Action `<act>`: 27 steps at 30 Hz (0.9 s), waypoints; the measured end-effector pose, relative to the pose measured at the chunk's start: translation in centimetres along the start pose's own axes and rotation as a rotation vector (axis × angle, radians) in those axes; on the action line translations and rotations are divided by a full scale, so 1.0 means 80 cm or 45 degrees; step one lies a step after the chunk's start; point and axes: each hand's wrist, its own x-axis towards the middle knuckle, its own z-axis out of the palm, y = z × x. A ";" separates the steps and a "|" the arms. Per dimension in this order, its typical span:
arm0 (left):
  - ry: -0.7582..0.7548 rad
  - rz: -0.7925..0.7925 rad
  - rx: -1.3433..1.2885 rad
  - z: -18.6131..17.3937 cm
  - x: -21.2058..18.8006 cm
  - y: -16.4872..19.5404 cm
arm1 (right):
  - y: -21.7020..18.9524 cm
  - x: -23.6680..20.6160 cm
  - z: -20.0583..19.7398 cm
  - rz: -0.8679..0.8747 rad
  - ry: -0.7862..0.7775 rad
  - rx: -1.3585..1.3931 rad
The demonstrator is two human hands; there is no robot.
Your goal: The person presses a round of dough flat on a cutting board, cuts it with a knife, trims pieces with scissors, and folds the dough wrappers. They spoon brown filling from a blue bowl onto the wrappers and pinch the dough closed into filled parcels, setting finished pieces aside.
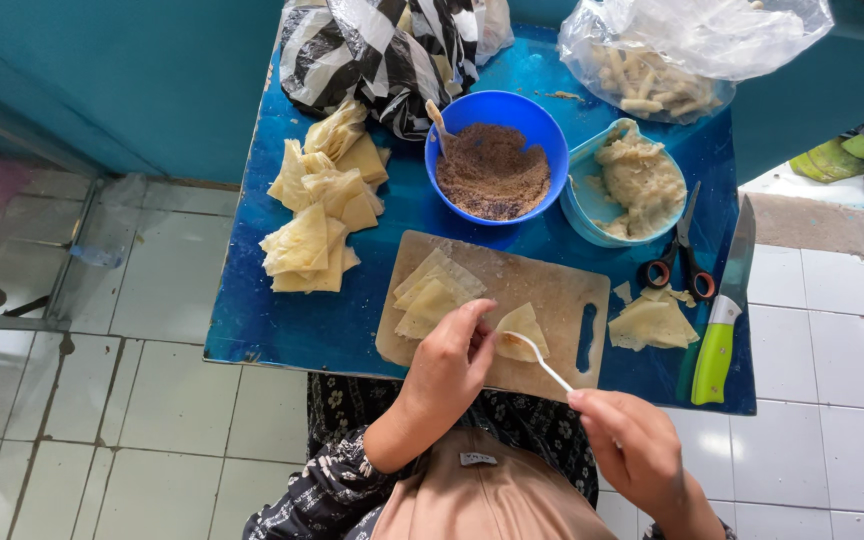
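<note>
My left hand rests on a wooden cutting board, its fingers pinching a pale folded pastry wrapper. My right hand holds a small white spoon whose tip touches that wrapper. A short stack of square wrappers lies on the board's left part. Beyond the board stand a blue bowl of brown crumbs and a light-blue bowl of pale mash.
Folded filled wrappers pile on the blue table at the left. Scissors, a green-handled knife and wrapper scraps lie at the right. Two plastic bags sit at the back. Tiled floor surrounds the table.
</note>
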 end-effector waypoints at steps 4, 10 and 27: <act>-0.011 -0.011 -0.019 0.002 0.001 0.000 | -0.006 0.005 -0.004 -0.147 -0.091 -0.081; -0.035 -0.017 -0.048 0.004 0.004 0.003 | -0.010 0.018 -0.007 -0.266 -0.065 -0.137; -0.074 0.142 0.359 0.009 0.003 0.006 | 0.030 0.238 0.066 -0.101 0.270 -0.380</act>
